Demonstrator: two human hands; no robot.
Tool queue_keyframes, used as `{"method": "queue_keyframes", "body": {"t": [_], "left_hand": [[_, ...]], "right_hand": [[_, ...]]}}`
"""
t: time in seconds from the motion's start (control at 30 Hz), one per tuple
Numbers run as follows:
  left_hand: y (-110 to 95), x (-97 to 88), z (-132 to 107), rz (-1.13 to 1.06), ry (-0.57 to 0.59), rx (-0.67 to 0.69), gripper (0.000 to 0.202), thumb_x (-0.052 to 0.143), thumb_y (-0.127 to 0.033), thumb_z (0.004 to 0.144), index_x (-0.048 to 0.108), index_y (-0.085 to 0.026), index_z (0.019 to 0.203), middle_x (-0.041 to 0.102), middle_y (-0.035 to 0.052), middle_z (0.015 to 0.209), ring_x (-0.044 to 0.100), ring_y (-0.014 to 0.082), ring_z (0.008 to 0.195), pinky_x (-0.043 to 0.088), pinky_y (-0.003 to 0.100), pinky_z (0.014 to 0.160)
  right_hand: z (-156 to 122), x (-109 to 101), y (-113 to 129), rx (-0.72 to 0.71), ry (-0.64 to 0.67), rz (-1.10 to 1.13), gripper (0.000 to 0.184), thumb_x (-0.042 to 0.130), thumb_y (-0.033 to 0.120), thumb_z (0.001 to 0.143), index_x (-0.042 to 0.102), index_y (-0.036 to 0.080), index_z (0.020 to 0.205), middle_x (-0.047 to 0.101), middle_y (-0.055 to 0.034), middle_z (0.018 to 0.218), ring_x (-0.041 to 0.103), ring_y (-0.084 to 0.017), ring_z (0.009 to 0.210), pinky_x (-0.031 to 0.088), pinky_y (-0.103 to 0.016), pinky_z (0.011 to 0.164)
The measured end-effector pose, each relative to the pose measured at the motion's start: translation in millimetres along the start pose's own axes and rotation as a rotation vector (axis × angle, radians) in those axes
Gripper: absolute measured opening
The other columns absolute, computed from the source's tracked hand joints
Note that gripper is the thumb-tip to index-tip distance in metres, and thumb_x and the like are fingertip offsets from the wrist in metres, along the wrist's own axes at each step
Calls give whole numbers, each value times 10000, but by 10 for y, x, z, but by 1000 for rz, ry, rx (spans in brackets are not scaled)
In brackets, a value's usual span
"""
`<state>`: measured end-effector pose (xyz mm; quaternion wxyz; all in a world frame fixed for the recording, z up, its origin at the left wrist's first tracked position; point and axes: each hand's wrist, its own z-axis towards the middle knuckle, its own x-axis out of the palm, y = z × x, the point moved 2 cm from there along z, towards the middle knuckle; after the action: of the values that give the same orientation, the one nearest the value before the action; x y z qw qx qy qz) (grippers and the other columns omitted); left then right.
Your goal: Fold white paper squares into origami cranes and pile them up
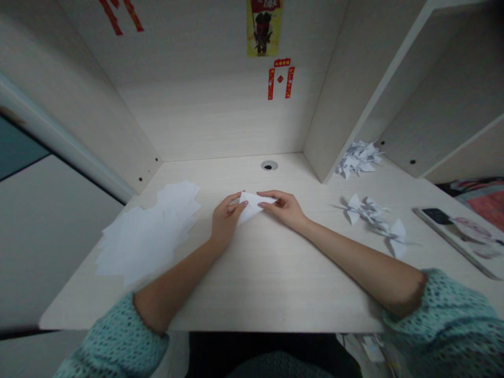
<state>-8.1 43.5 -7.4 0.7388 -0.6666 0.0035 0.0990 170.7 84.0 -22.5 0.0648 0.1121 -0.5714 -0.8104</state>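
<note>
A small folded sheet of white paper point(251, 206) is held between my two hands near the middle of the desk. My left hand point(227, 216) pinches its left side, thumb on top. On the other side, my right hand point(284, 208) grips the right corner between thumb and fingers. A crease line shows on the paper's upper face. To the left lies a spread stack of white paper sheets point(145, 231). Several folded paper cranes point(374, 216) lie right of my right forearm.
A heap of folded white paper pieces point(359, 157) sits by the upright divider point(334, 121). A phone point(464, 239) lies at the desk's right. At the back are a cable hole point(269, 166) and red stickers point(282, 63) on the panel.
</note>
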Motion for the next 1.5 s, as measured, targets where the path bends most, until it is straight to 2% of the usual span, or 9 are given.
{"method": "queue_keyframes", "body": {"t": [0.3, 0.57, 0.8, 0.97, 1.13, 1.4, 1.5], "left_hand": [[14, -7, -9, 19, -52, 34, 501, 665, -433, 742, 628, -188, 1178, 751, 37, 855, 674, 190, 770, 516, 260, 670], [14, -14, 3, 70, -48, 39, 454, 626, -427, 775, 636, -209, 1174, 721, 8, 1043, 661, 196, 863, 507, 293, 758], [16, -25, 19, 114, -45, 84, 416, 596, -413, 808, 639, -210, 1168, 682, 26, 1138, 638, 230, 1011, 475, 346, 900], [-9, -9, -15, 117, -10, 92, 401, 583, -400, 822, 624, -233, 1185, 660, 17, 1179, 633, 231, 1039, 472, 353, 922], [-106, 19, -91, 165, 14, 159, 344, 601, -351, 818, 647, -253, 1145, 653, -9, 1183, 626, 213, 1062, 451, 342, 967], [-83, 25, -76, 187, 44, 188, 333, 567, -348, 840, 651, -249, 1147, 639, 4, 1208, 602, 211, 1114, 425, 351, 1009], [-88, 28, -70, 187, 58, 196, 324, 557, -342, 847, 657, -244, 1139, 641, 11, 1206, 601, 211, 1116, 420, 358, 1016]], "right_hand": [[-15, 15, 34, -26, 30, 11, 345, 724, 361, 711, 713, 228, 1030, 706, -74, 1089, 653, -232, 1000, 540, -326, 798], [-41, 19, 61, -10, 1, -16, 329, 728, 360, 705, 727, 221, 1004, 719, -83, 1053, 672, -235, 965, 551, -338, 803], [-56, 23, 46, -88, -14, -89, 321, 712, 376, 725, 718, 219, 1006, 718, -72, 1054, 668, -219, 956, 522, -336, 849], [-96, 48, 138, -147, 20, -207, 376, 655, 376, 786, 658, 230, 1133, 721, -56, 1034, 673, -190, 868, 521, -304, 770], [-137, 61, 200, -233, 60, -332, 346, 590, 359, 841, 642, 287, 1175, 683, -38, 1148, 660, -213, 988, 510, -320, 838], [-151, 56, 181, -239, 63, -419, 351, 563, 373, 857, 633, 288, 1190, 697, -37, 1115, 686, -199, 813, 517, -312, 737], [-155, 56, 185, -257, 71, -445, 361, 558, 377, 860, 626, 281, 1201, 709, -39, 1087, 666, -169, 683, 510, -300, 686]]}}
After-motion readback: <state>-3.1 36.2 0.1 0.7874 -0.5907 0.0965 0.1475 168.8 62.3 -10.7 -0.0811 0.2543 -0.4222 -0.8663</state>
